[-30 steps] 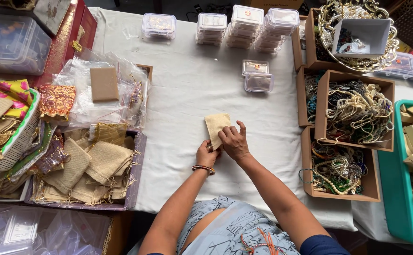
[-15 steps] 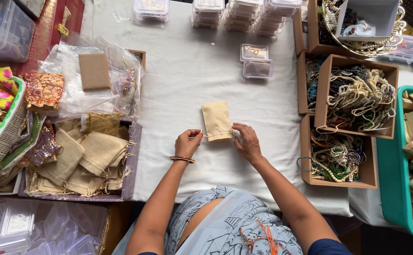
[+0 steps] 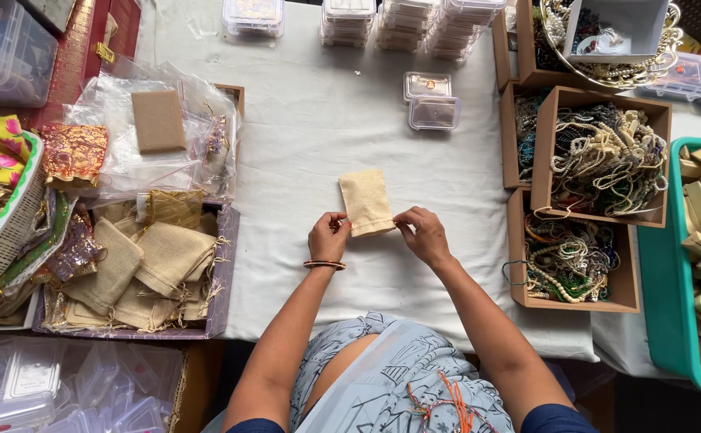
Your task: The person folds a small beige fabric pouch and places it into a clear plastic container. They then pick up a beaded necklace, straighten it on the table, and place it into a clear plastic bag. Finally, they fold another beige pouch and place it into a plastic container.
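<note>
Nearest the camera, both forearms reach out over the white-covered desk [image 3: 310, 144] and meet at a small beige cloth pouch [image 3: 365, 200] lying flat near its middle. The left hand [image 3: 328, 237], with a bangle at the wrist, pinches the pouch's near left corner between thumb and fingertips; the right hand [image 3: 422, 235] pinches the near right corner the same way. Each grip is nearly closed, narrowed to a fine pinch on the fabric edge, the other fingers curled loosely and holding nothing else. The pouch rests on the desk, its far end pointing away from the person and slightly tilted.

By the look of it, the step in hand is working at the pouch's mouth, either spreading it or drawing it closed; which one cannot be told. The next move would call for a steady, even pull from both corners so the thin cloth does not twist.

Further left, a tray of similar burlap pouches [image 3: 138, 269] sits at the desk edge, with plastic bags [image 3: 118, 144] behind it. To the right, cardboard boxes of beaded necklaces [image 3: 603, 160] stand well apart from the hands. Beyond the pouch lie two small clear plastic boxes [image 3: 432, 100], and stacks of them [image 3: 390, 20] at the far edge.
</note>
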